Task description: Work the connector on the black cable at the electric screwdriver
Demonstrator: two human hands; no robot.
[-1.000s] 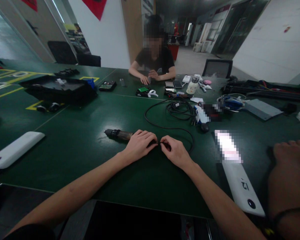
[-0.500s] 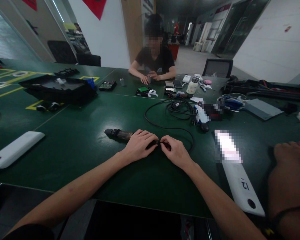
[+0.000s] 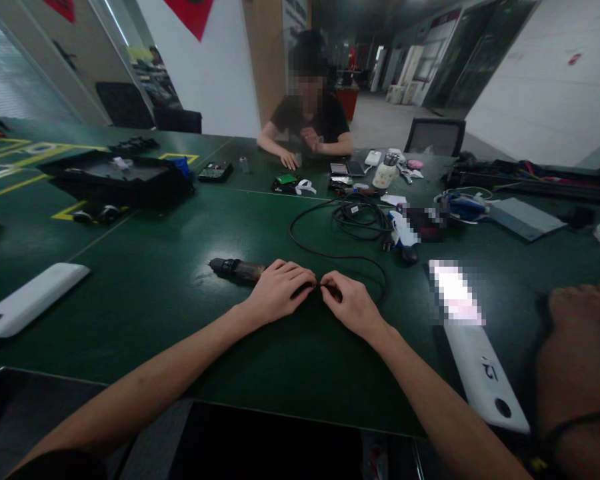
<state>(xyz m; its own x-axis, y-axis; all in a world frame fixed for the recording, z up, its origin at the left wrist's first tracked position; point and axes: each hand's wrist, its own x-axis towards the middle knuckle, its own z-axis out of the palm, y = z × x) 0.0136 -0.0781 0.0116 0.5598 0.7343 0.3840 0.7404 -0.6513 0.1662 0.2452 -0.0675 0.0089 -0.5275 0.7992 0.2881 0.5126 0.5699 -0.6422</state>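
A dark cylindrical power tool (image 3: pixel 237 269) lies on the green table (image 3: pixel 180 307), its tip pointing left. My left hand (image 3: pixel 279 289) is wrapped over the tool's rear end and pins it to the table. My right hand (image 3: pixel 347 304) pinches the plug end of a black cable (image 3: pixel 330 255) right at the tool's back end, where the two hands meet. The cable loops away to the right and back toward a coiled bundle (image 3: pixel 360 217).
White flat devices lie at the left (image 3: pixel 27 298) and right (image 3: pixel 480 367). Another person's hand (image 3: pixel 583 310) rests at the right edge. A person sits across the table (image 3: pixel 307 120) among small parts. A black case (image 3: pixel 117 177) stands at the back left.
My hands and the tool have stayed put. The person across the table has raised one hand off the table.
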